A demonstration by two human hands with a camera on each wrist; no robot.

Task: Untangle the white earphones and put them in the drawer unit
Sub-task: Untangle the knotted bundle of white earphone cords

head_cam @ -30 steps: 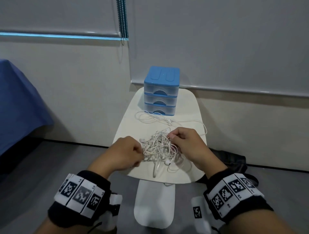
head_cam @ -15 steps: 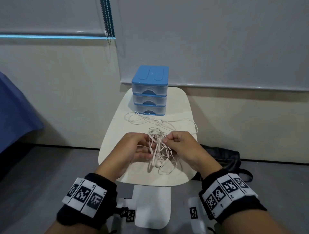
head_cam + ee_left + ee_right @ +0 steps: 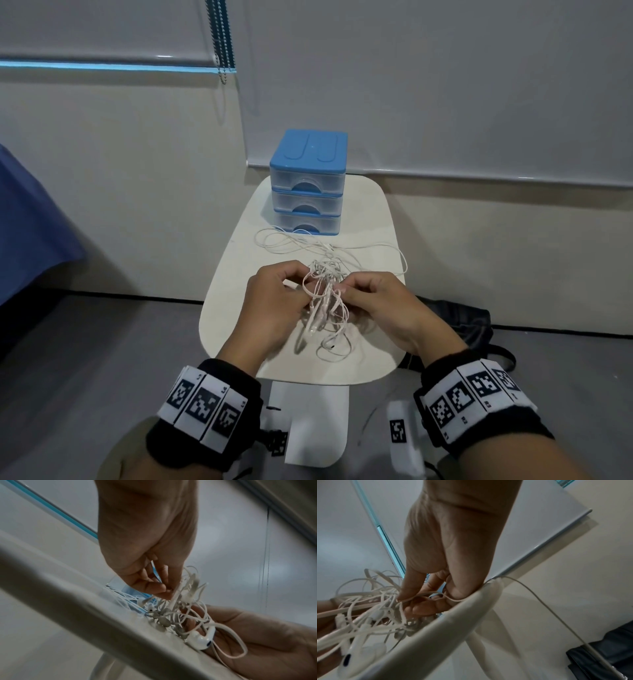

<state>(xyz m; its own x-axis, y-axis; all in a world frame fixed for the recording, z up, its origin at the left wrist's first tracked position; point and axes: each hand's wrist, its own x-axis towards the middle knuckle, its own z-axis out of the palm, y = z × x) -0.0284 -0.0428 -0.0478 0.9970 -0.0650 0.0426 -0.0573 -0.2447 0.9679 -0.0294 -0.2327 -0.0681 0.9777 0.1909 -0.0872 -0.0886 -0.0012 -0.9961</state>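
The tangled white earphones [image 3: 325, 294] hang between my left hand [image 3: 274, 305] and right hand [image 3: 380, 308], both pinching cords above the cream tabletop [image 3: 233, 274]. Loose loops trail toward the blue drawer unit [image 3: 306, 181] by the wall. A black bag [image 3: 469, 325] lies on the grey floor.

No word, brand or number can be read. The black wristbands [image 3: 205, 414] on both forearms carry white panels printed with black square code markers; tiny characters stand beside the markers, too small to make out. One more such marker sits on a white block [image 3: 399, 431] under the right wrist, and another on a strap [image 3: 277, 443] under the left wrist. The drawer unit [image 3: 307, 181] bears no legible label.
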